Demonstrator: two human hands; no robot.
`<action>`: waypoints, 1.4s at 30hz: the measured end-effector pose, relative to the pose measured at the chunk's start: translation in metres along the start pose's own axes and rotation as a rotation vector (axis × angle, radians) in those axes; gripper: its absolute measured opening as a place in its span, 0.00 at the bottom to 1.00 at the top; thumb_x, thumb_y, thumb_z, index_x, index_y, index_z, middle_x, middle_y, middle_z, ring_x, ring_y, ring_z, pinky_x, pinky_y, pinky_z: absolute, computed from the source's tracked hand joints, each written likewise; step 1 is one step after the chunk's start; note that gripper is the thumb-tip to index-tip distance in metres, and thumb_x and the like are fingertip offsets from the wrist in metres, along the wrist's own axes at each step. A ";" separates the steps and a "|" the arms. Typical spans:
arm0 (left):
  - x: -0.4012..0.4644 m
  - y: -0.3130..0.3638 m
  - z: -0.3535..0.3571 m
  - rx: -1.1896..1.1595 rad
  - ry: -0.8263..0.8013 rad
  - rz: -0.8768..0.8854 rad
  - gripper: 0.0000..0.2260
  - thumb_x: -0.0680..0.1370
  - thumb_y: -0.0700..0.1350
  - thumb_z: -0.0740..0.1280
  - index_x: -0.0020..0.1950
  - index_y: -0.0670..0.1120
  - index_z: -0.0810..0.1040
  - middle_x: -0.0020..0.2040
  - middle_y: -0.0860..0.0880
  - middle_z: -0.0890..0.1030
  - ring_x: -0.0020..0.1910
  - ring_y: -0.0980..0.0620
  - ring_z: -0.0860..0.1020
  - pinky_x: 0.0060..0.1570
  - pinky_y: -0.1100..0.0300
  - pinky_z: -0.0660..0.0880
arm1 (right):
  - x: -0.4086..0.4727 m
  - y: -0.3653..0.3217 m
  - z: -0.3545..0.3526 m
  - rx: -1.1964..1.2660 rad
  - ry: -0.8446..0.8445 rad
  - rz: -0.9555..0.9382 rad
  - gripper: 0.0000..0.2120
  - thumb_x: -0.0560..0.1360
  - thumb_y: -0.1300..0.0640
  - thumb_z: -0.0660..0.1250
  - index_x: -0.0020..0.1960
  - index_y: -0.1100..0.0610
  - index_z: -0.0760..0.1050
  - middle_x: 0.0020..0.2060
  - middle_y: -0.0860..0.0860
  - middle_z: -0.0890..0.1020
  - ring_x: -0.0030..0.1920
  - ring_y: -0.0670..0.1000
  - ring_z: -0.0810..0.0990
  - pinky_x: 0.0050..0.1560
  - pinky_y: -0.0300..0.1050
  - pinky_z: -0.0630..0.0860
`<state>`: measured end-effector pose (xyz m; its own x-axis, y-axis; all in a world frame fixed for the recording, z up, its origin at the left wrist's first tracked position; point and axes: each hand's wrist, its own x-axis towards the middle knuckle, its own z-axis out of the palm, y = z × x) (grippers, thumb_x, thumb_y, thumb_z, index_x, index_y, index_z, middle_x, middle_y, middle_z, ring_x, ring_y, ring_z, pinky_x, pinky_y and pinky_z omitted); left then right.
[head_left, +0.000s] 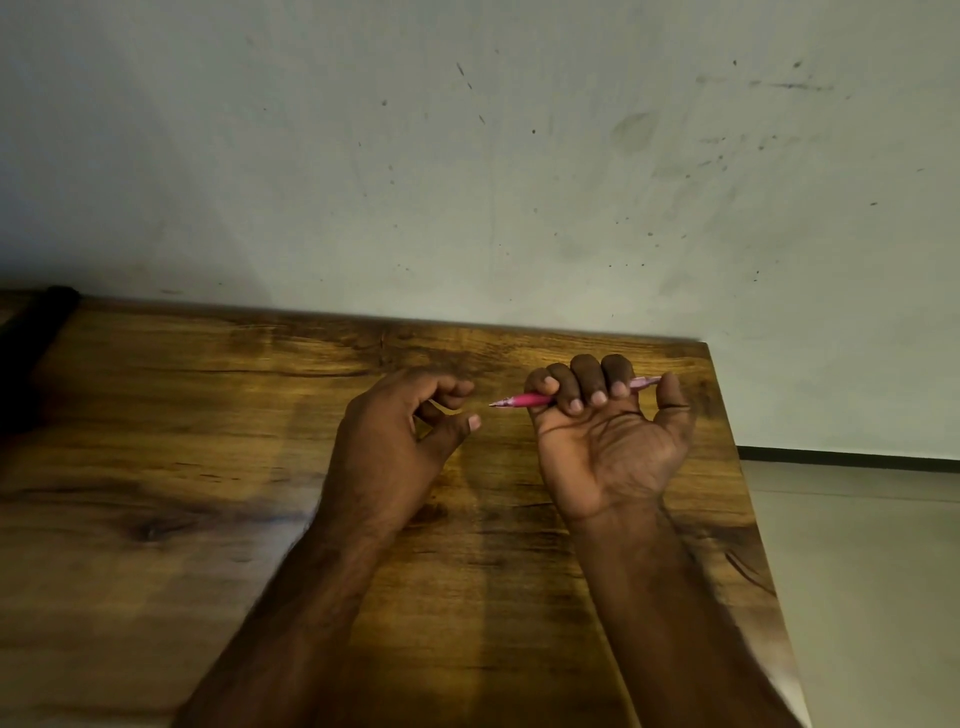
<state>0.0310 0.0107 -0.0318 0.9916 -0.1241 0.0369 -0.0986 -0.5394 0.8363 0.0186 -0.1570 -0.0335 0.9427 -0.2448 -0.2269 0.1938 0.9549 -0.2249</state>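
Your right hand (608, 431), palm up above the tabletop (208, 441), grips the pink pen (530, 399) lying crosswise, tip pointing left at your empty, loosely curled left hand (400, 431) just beside it.

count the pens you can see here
1. The pink plastic pen is gripped in the curled fingers of the palm-up right hand, tip pointing toward the left hand, above the brown wooden table. No other shows.
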 end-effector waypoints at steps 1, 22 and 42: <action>0.000 0.000 0.000 -0.003 0.000 -0.001 0.13 0.72 0.45 0.78 0.55 0.56 0.83 0.49 0.61 0.82 0.47 0.66 0.79 0.41 0.76 0.73 | 0.000 0.000 0.000 -0.002 -0.002 0.001 0.20 0.76 0.41 0.55 0.34 0.56 0.64 0.28 0.51 0.63 0.31 0.51 0.61 0.39 0.48 0.69; 0.000 -0.003 -0.001 -0.009 -0.008 -0.004 0.15 0.71 0.46 0.79 0.55 0.56 0.84 0.47 0.60 0.82 0.45 0.62 0.80 0.40 0.65 0.76 | 0.000 0.004 0.000 -0.029 0.016 -0.004 0.22 0.78 0.41 0.53 0.35 0.56 0.65 0.28 0.51 0.65 0.31 0.51 0.63 0.40 0.48 0.68; 0.000 -0.005 -0.001 0.025 -0.035 -0.003 0.15 0.70 0.47 0.79 0.55 0.56 0.84 0.48 0.60 0.83 0.45 0.63 0.80 0.38 0.76 0.70 | 0.001 0.004 -0.001 -0.044 0.029 -0.022 0.19 0.75 0.42 0.56 0.34 0.56 0.65 0.28 0.51 0.64 0.31 0.51 0.63 0.40 0.48 0.68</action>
<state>0.0320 0.0141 -0.0356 0.9883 -0.1515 0.0145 -0.0979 -0.5600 0.8227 0.0203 -0.1534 -0.0362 0.9298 -0.2711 -0.2489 0.2019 0.9412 -0.2711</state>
